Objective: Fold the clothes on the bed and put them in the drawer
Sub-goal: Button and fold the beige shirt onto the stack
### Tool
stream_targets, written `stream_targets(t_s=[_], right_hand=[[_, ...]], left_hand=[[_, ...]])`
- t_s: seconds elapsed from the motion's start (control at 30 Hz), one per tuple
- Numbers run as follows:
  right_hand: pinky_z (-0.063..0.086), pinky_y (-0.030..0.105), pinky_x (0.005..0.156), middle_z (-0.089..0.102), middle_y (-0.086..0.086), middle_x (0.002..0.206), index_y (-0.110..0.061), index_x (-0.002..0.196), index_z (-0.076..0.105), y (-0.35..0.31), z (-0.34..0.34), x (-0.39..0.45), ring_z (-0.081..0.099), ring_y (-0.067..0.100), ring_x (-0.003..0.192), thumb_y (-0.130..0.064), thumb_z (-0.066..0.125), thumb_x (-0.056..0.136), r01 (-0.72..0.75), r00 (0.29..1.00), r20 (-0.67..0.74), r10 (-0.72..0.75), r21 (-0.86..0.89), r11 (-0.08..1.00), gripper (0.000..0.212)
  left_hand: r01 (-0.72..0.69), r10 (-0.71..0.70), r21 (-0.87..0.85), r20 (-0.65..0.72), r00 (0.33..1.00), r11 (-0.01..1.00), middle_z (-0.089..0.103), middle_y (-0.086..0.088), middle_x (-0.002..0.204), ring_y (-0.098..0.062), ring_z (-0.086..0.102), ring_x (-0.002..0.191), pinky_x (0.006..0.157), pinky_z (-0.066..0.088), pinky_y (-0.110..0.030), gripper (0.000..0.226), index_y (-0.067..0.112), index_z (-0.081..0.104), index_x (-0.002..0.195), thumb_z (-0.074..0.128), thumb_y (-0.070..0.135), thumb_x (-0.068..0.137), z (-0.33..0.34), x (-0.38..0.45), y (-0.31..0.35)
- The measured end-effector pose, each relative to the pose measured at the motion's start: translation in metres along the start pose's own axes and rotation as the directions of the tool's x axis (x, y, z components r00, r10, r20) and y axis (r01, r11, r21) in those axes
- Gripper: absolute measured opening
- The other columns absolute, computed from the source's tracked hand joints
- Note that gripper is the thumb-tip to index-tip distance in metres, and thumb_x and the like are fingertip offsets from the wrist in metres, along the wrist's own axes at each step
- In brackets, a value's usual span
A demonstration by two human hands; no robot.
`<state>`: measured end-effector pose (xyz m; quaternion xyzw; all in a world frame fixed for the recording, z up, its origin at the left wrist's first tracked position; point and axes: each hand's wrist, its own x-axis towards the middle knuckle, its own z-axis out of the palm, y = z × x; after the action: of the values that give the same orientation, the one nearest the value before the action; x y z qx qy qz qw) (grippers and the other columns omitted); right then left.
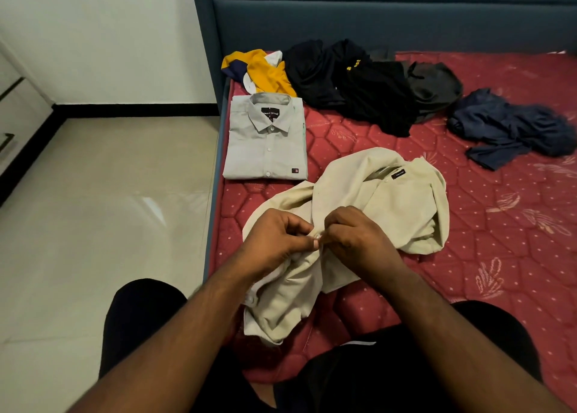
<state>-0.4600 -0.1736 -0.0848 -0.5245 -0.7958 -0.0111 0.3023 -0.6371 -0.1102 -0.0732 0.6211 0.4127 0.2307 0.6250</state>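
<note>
- The left hand (274,241) and right hand (352,237) meet fingertip to fingertip, both pinching the front placket of a crumpled cream button-up shirt (390,200) at a small white button.
- That cream shirt lies on the red quilted mattress (499,225), near its front edge.
- A neatly folded pale grey collared shirt (267,137) sits just behind-left of the cream shirt.
- Farther behind lie a yellow-and-navy garment (265,72), a heap of black clothes (352,84) and a dark blue garment (512,128).
</note>
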Motion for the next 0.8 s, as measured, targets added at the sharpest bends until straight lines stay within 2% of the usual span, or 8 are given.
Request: stream_targets(t_s=[0.13,0.2,0.27,0.3,0.43,0.57,0.67,0.8], right_hand=[[0.052,0.041,0.060,0.052,-0.005,0.100,-0.018,0.081,0.059,0.005,-0.007,0.008,0.055,0.013,0.078,-0.005,0.069,0.068,-0.208,0.973,0.147,0.180,0.200,0.957,0.021],[0.052,0.034,0.076,0.053,-0.005,0.121,-0.019,0.100,0.059,0.010,-0.012,0.013,0.053,0.004,0.098,-0.008,0.074,0.068,-0.246,0.950,0.242,0.197,0.194,0.950,0.037],[0.047,0.024,0.091,0.053,-0.004,0.136,-0.019,0.117,0.061,0.016,-0.014,0.020,0.049,0.003,0.120,-0.012,0.079,0.071,-0.253,0.922,0.341,0.185,0.167,0.953,0.050],[0.048,0.026,0.092,0.058,-0.003,0.132,-0.018,0.115,0.064,0.018,-0.015,0.022,0.053,0.006,0.119,-0.013,0.079,0.072,-0.288,0.900,0.385,0.206,0.168,0.943,0.046],[0.052,0.039,0.072,0.072,-0.004,0.082,-0.014,0.081,0.072,0.019,-0.010,0.028,0.065,0.013,0.078,-0.015,0.079,0.073,-0.418,0.829,0.453,0.328,0.113,0.901,0.011],[0.036,0.028,0.054,0.054,-0.008,0.061,-0.025,0.059,0.047,0.002,-0.001,0.026,0.049,0.008,0.059,-0.017,0.076,0.077,-0.475,0.827,0.391,0.403,0.106,0.873,0.035],[0.029,0.029,0.057,0.048,-0.009,0.064,-0.026,0.063,0.039,-0.012,0.007,0.027,0.048,0.012,0.063,-0.018,0.070,0.081,-0.448,0.830,0.383,0.404,0.027,0.894,0.036],[0.041,0.036,0.064,0.054,0.001,0.091,-0.019,0.079,0.050,-0.016,0.007,0.023,0.056,0.025,0.080,-0.012,0.065,0.082,-0.379,0.877,0.315,0.363,-0.010,0.925,0.016]], left_hand=[[-0.149,0.153,0.239,0.002,0.988,0.960,0.069,-0.013,0.065,-0.009,0.057,0.058,0.059,0.045,-0.024,0.007,0.002,0.075,0.076,0.081,0.007,0.074,0.006,-0.003,-0.003],[-0.245,0.258,0.381,0.017,0.966,0.892,0.064,0.002,0.056,0.000,0.053,0.052,0.056,0.042,-0.018,0.009,0.004,0.074,0.071,0.078,0.010,0.076,0.010,-0.004,-0.006],[-0.308,0.345,0.456,0.001,0.938,0.835,0.067,0.006,0.059,-0.007,0.060,0.055,0.056,0.044,-0.020,0.006,0.008,0.077,0.074,0.075,0.013,0.077,0.015,-0.007,-0.009],[-0.322,0.376,0.474,-0.020,0.927,0.820,0.070,0.005,0.063,-0.009,0.063,0.059,0.056,0.047,-0.021,0.006,0.010,0.079,0.078,0.074,0.014,0.077,0.018,-0.009,-0.011],[-0.293,0.405,0.455,-0.170,0.899,0.841,0.074,0.005,0.074,-0.005,0.067,0.069,0.060,0.050,-0.018,0.009,0.013,0.080,0.080,0.074,0.012,0.074,0.023,-0.011,-0.016],[-0.188,0.404,0.538,-0.316,0.858,0.821,0.067,0.007,0.064,-0.009,0.062,0.060,0.056,0.050,-0.030,0.013,0.017,0.069,0.065,0.061,0.025,0.072,0.024,-0.009,-0.018],[-0.109,0.404,0.593,-0.392,0.827,0.798,0.052,0.006,0.058,-0.014,0.049,0.056,0.050,0.038,-0.030,0.019,0.017,0.050,0.061,0.063,0.014,0.076,0.027,-0.005,-0.020],[-0.088,0.447,0.664,-0.392,0.804,0.742,0.048,0.004,0.063,-0.014,0.043,0.057,0.049,0.026,-0.025,0.023,0.018,0.044,0.069,0.062,0.005,0.078,0.012,0.002,-0.031]])
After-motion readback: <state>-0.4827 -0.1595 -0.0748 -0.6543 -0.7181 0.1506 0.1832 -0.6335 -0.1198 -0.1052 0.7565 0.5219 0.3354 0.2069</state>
